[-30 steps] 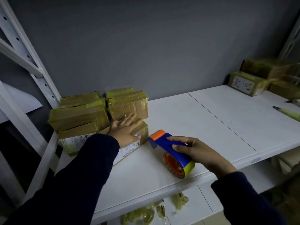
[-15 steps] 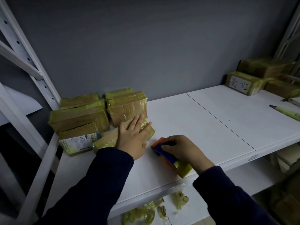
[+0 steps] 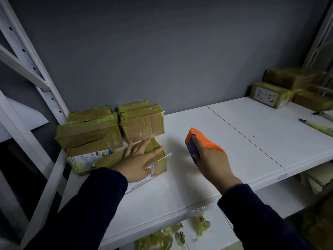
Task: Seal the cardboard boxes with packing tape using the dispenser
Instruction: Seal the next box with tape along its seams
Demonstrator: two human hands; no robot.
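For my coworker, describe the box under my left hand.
On the white shelf, find the taped boxes stacked at its left end. This box lies in front of them, nearest the edge, alone with a left hand pressed flat on top.

White shelf (image 3: 225,141), dark seam across it. Grey wall (image 3: 180,51) behind. Punched white upright (image 3: 27,56) at left. Pen (image 3: 319,126), maybe a marker, lies near right edge. Yellowish tape scraps (image 3: 200,224) on lower shelf (image 3: 216,238).

The left hand (image 3: 138,162) presses flat on a taped cardboard box (image 3: 155,166) on the white shelf (image 3: 225,141); the right hand (image 3: 210,159) grips an orange-and-blue tape dispenser (image 3: 201,141) just beside it
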